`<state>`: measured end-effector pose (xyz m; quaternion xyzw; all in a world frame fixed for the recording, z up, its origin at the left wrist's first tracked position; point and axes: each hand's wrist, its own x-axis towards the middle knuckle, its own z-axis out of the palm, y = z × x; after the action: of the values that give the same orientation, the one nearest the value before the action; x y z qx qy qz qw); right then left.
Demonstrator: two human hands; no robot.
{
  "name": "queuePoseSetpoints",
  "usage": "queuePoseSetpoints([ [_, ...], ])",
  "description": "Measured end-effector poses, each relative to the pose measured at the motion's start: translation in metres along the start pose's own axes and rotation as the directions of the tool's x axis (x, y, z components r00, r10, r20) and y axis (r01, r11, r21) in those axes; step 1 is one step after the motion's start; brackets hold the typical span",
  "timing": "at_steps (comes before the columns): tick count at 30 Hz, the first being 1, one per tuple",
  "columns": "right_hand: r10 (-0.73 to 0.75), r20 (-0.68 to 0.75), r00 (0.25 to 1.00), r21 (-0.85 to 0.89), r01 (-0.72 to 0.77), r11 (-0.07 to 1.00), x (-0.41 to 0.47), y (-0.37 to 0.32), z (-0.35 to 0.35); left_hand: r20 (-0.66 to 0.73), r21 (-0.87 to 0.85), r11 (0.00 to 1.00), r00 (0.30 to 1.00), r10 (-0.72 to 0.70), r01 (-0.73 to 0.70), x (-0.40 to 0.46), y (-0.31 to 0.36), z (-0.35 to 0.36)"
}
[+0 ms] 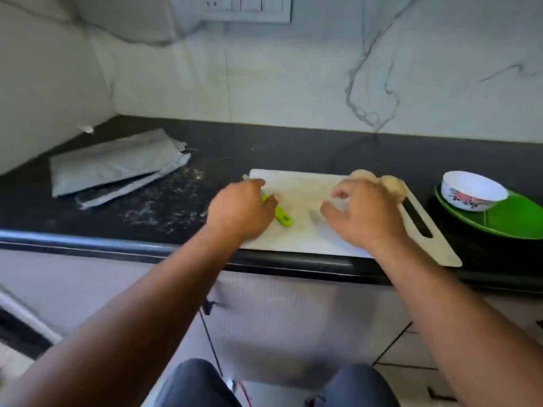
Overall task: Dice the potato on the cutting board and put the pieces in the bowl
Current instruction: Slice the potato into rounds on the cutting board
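Observation:
A white cutting board [296, 233] lies at the front edge of the black counter. Two brown potatoes [392, 185] sit at its far right corner, partly hidden behind my right hand. My left hand [241, 210] lies over a green-handled knife [284, 219] on the board's left side, with fingers and thumb curled on the handle; only the handle's end shows. My right hand [367, 212] hovers over the board's middle with loosely curled fingers, holding nothing. The white floral bowl [473, 190] stands to the right of the board.
The bowl rests on a green plate [511, 221] at the right. A folded grey cloth [117, 167] lies at the left rear of the counter, with pale specks scattered beside it. A marble wall stands behind.

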<state>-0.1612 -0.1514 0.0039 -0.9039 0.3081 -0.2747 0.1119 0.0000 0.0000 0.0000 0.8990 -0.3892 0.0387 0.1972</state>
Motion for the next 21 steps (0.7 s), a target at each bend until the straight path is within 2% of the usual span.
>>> queuePoseSetpoints([
  [4, -0.052, 0.21, 0.976, -0.106, 0.076, 0.992, -0.018, -0.035, 0.022, 0.11, 0.034, 0.999, 0.994, -0.018, 0.015, -0.023, -0.01, -0.003],
  [9, -0.078, 0.292, 0.953, -0.063, 0.1, 0.993, -0.017, -0.062, 0.033, 0.076, -0.056, 0.998, 0.997, -0.022, 0.026, -0.039, -0.01, -0.007],
  [14, -0.119, 0.296, 0.948, -0.026, 0.132, 0.991, -0.02, -0.062, 0.032, 0.052, -0.14, 0.99, 0.999, -0.009, 0.016, -0.039, -0.014, -0.009],
  [16, -0.085, 0.264, 0.961, 0.092, 0.063, 0.994, -0.016, -0.055, 0.027, 0.062, -0.173, 0.984, 0.998, -0.022, 0.033, -0.032, -0.02, -0.004],
  [17, -0.055, 0.202, 0.978, 0.131, 0.029, 0.991, -0.011, -0.048, 0.022, 0.067, -0.176, 0.983, 0.997, -0.034, 0.046, -0.029, -0.022, -0.003],
  [18, -0.022, 0.117, 0.993, 0.098, 0.01, 0.995, -0.004, -0.038, 0.014, 0.075, -0.15, 0.987, 0.996, -0.048, 0.059, -0.022, -0.023, -0.003],
  [21, 0.043, -0.085, 0.995, -0.296, -0.066, 0.953, 0.026, -0.009, -0.02, 0.061, 0.076, 0.995, 0.995, -0.074, 0.069, 0.005, -0.019, -0.015],
])
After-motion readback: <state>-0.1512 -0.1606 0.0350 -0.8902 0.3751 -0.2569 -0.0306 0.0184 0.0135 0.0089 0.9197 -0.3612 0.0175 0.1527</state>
